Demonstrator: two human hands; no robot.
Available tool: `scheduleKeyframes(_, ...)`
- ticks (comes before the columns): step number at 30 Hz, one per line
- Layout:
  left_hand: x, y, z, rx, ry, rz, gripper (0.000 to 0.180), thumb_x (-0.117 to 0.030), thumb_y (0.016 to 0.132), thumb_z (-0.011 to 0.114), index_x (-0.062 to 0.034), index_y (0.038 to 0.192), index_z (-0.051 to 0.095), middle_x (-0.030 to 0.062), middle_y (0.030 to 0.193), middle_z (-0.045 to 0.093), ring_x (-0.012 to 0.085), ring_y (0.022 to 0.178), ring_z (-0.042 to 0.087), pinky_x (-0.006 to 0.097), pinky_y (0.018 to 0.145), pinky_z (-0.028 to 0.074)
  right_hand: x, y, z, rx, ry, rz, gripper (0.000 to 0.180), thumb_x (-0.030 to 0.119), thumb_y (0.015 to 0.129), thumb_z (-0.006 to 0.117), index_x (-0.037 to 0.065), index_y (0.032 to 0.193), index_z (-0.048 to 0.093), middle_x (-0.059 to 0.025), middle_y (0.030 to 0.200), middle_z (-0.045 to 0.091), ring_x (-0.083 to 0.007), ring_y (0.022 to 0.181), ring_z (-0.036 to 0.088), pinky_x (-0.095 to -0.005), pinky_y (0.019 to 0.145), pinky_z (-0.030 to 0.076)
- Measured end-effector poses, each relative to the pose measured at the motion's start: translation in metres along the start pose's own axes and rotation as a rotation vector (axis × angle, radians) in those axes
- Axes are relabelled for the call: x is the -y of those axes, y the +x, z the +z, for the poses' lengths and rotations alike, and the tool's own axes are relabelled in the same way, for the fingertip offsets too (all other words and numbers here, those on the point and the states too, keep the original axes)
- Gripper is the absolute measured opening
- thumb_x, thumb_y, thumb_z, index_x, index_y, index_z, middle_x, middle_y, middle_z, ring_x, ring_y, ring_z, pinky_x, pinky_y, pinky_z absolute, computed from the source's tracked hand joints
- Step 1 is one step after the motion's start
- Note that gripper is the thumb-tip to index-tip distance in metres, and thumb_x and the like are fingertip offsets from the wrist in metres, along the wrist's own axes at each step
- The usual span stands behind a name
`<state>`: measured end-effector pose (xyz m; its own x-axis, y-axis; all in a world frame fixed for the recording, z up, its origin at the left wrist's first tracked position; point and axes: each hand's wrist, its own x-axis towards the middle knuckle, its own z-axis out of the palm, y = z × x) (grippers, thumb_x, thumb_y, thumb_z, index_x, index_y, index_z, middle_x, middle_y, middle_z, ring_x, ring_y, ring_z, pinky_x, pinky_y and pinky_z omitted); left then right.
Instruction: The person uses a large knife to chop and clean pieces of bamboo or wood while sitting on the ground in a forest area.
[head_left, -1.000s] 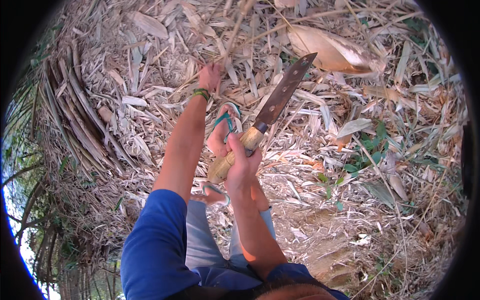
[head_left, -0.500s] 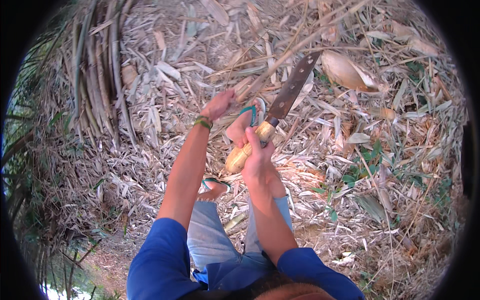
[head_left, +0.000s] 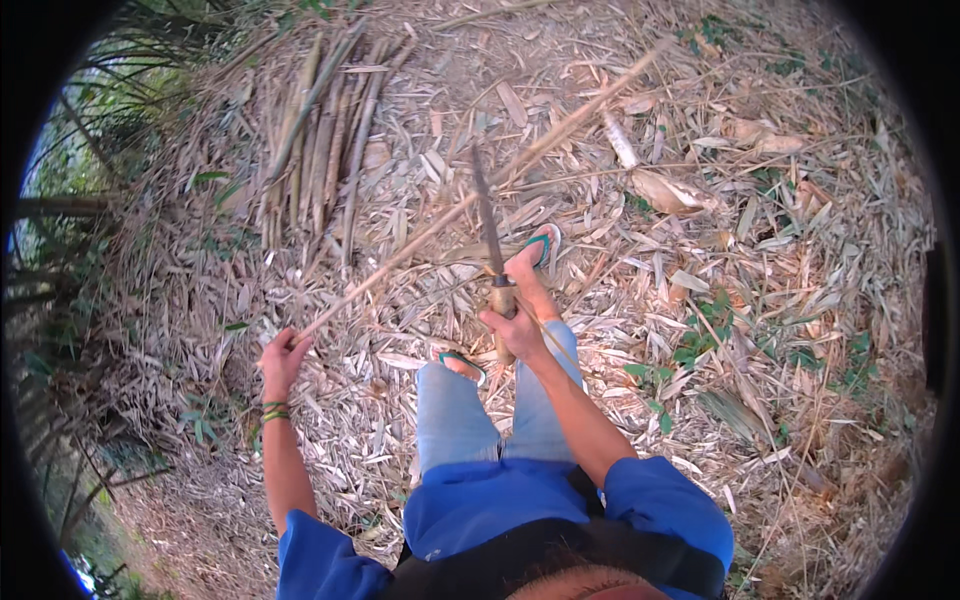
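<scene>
At the left, my left hand [head_left: 284,362] is closed on the near end of a long thin dry stalk [head_left: 400,256]. The stalk slants away to the far right, with a bushier far part. In front of my legs, my right hand [head_left: 516,332] is wrapped round the wooden handle of a machete [head_left: 488,222]. Its dark blade points away from me, seen nearly edge-on, and crosses the stalk in the picture. I cannot tell whether the blade touches it.
A bundle of cut poles [head_left: 330,150] lies at the far left. Dry leaves and husks [head_left: 400,330] cover the ground. A large pale curved husk [head_left: 668,192] lies at the right, past small green plants [head_left: 700,335]. My feet wear green-strapped sandals [head_left: 545,245].
My left hand has moved left and nearer, with the stalk now held out across the view. The machete has turned from its right slant to nearly straight ahead, its blade now edge-on.
</scene>
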<state>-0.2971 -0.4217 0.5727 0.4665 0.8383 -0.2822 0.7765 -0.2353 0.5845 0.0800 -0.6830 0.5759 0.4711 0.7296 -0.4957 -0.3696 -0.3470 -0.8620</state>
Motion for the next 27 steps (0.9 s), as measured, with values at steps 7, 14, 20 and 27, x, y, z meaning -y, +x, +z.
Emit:
scheduleKeyframes(7, 0.038, -0.240, -0.200, -0.221, 0.347, -0.346, 0.054, -0.051, 0.086, 0.066, 0.0005, 0.069, 0.061, 0.0133, 0.054, 0.048, 0.0225, 0.050, 0.045, 0.040, 0.054, 0.038, 0.061, -0.102, 0.150, 0.310, -0.258, -0.106, 0.029, 0.022, 0.075, 0.077, 0.001, 0.089, 0.062, -0.0046, 0.070, 0.060, -0.0146, 0.064, 0.055, -0.0329, 0.061, 0.046)
scheduleKeyframes(14, 0.095, -0.509, -0.165, -0.576, -0.116, -0.718, 0.066, -0.058, 0.089, 0.058, 0.0041, 0.067, 0.059, 0.0029, 0.056, 0.044, 0.0146, 0.058, 0.038, 0.035, 0.054, 0.032, 0.094, -0.171, 0.254, 0.733, -0.438, -0.162, 0.043, 0.028, 0.073, 0.077, -0.001, 0.101, 0.062, -0.0077, 0.076, 0.063, -0.0176, 0.070, 0.059, -0.0334, 0.068, 0.048)
scheduleKeyframes(20, 0.050, -0.668, -0.030, -0.774, -0.417, -1.020, 0.060, -0.052, 0.092, 0.060, 0.0002, 0.064, 0.051, -0.0025, 0.058, 0.038, 0.0103, 0.059, 0.031, 0.031, 0.052, 0.025, 0.060, -0.207, 0.281, 0.926, -0.564, -0.191, 0.045, 0.025, 0.074, 0.078, 0.000, 0.107, 0.062, -0.0078, 0.086, 0.068, -0.0171, 0.077, 0.063, -0.0329, 0.073, 0.050)
scheduleKeyframes(27, -0.064, -0.724, 0.086, -1.014, -0.602, -1.143, 0.044, -0.045, 0.092, 0.064, -0.0047, 0.073, 0.060, -0.0054, 0.060, 0.040, 0.0075, 0.058, 0.035, 0.027, 0.051, 0.027, 0.036, -0.220, 0.294, 1.097, -0.683, -0.236, 0.041, 0.023, 0.071, 0.079, 0.001, 0.100, 0.062, -0.0075, 0.081, 0.066, -0.0179, 0.073, 0.062, -0.0327, 0.072, 0.050)
